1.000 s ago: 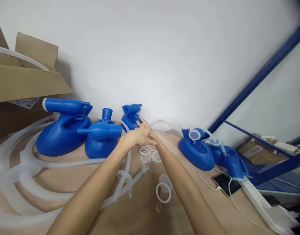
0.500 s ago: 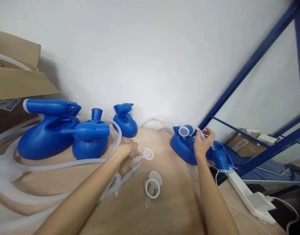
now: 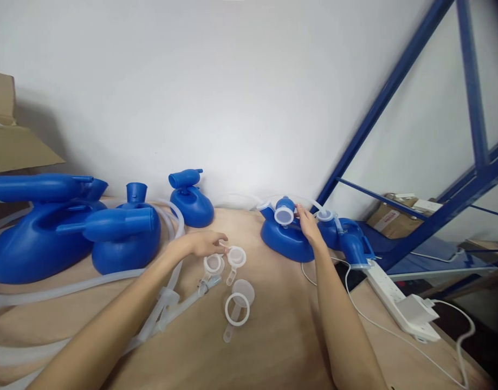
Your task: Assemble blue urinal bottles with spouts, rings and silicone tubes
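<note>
My left hand [image 3: 210, 243] has its fingers closed at the edge of a white ring cap [image 3: 236, 257] on the table. Beside it lies a second ring cap [image 3: 213, 264], and nearer me is a larger ring with a round lid [image 3: 237, 309]. On the right, my right hand [image 3: 306, 219] touches the side of a small blue bottle head [image 3: 284, 211] with a white-rimmed end, resting on a blue container [image 3: 287, 238]. Another blue container [image 3: 354, 244] stands to its right, with a clear tube at its top.
Several blue containers [image 3: 127, 244] stand at the left among clear tubes [image 3: 65, 287]. A cardboard box [image 3: 25, 149] is at the far left. A power strip [image 3: 399, 303] with cables lies at the right edge, near a blue metal rack [image 3: 379, 116].
The view has shifted right. My right hand has left the tube and moved left to the blue bottle head. Two ring caps now lie apart beside my left hand.
</note>
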Tool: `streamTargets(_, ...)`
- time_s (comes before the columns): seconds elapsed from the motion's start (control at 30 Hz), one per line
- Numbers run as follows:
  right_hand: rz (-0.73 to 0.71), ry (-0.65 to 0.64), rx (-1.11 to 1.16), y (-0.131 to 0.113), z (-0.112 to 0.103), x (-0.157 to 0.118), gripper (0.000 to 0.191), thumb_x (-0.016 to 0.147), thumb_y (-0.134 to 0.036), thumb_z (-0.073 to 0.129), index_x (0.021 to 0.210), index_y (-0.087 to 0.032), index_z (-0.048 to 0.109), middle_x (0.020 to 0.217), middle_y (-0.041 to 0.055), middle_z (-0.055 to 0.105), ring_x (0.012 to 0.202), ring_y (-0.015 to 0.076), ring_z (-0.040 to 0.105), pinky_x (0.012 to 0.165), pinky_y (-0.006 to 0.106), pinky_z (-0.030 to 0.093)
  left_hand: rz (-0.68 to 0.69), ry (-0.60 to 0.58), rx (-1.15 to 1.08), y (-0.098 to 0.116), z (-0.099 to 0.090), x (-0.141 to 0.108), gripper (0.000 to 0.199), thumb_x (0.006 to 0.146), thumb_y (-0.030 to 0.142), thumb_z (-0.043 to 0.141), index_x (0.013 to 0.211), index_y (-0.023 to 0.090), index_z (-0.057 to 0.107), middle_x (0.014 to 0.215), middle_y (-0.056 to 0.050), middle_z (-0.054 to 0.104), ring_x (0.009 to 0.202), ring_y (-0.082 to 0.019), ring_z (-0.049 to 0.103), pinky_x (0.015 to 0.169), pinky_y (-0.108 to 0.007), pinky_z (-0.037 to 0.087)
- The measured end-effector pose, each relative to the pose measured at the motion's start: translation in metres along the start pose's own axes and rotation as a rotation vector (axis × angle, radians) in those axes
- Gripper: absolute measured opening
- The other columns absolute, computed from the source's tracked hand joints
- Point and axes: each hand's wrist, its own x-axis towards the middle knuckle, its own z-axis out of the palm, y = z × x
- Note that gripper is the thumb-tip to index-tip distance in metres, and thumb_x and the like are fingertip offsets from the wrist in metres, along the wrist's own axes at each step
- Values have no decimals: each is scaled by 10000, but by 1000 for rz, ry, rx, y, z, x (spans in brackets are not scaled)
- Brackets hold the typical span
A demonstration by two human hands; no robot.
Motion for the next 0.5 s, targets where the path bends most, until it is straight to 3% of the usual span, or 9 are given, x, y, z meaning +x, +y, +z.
streamTargets(0.1, 45, -123, 84, -8, 0, -5, 713, 908, -834, 424, 1041, -217, 756, 909, 97, 778, 752, 263, 730, 736, 395, 609, 60, 85, 76, 14, 3, 1, 493, 981, 482, 536, 1343, 165, 642, 1158, -103, 790, 989, -234, 750, 847, -286, 549)
streamTargets(0.2, 61, -188, 158, -15, 2, -11, 678, 931, -805, 435, 996, -208, 749, 901, 94, 771, 528, 175, 623, 522, 329, 548, 120, 226, 175, 35, 15, 9, 460, 1050, 398, 440, 1423, 163, 573, 1267, -109, 747, 1103, -220, 719, 968, -307, 538)
streamTargets(0.3, 47, -226, 187, -22, 3, -16, 662, 908, -801, 497, 928, -190, 754, 883, 100, 763, 488, 146, 571, 445, 298, 485, 182, 345, 313, 61, 27, 33, 485, 1061, 294, 414, 1529, 178, 460, 1515, -148, 581, 1350, -264, 586, 1125, -404, 465)
streamTargets(0.4, 28, -279, 210, -28, 3, -22, 683, 900, -808, 494, 959, -185, 766, 886, 101, 762, 521, 153, 585, 435, 289, 472, 238, 417, 445, 84, 27, 71, 565, 1025, 195, 464, 1582, 165, 371, 1665, -201, 374, 1523, -344, 379, 1207, -555, 353)
streamTargets(0.43, 23, -293, 213, -28, 2, -23, 694, 903, -810, 483, 998, -187, 772, 908, 103, 766, 546, 162, 602, 447, 292, 482, 252, 430, 479, 90, 24, 84, 588, 1015, 183, 487, 1586, 145, 353, 1672, -222, 350, 1539, -360, 345, 1221, -585, 317)
streamTargets(0.5, 11, -323, 220, -28, 0, -27, 730, 910, -816, 457, 1128, -193, 768, 1002, 117, 775, 634, 199, 658, 495, 318, 521, 270, 436, 531, 97, 17, 106, 611, 1006, 200, 538, 1576, 92, 345, 1594, -263, 452, 1496, -366, 414, 1236, -593, 282)
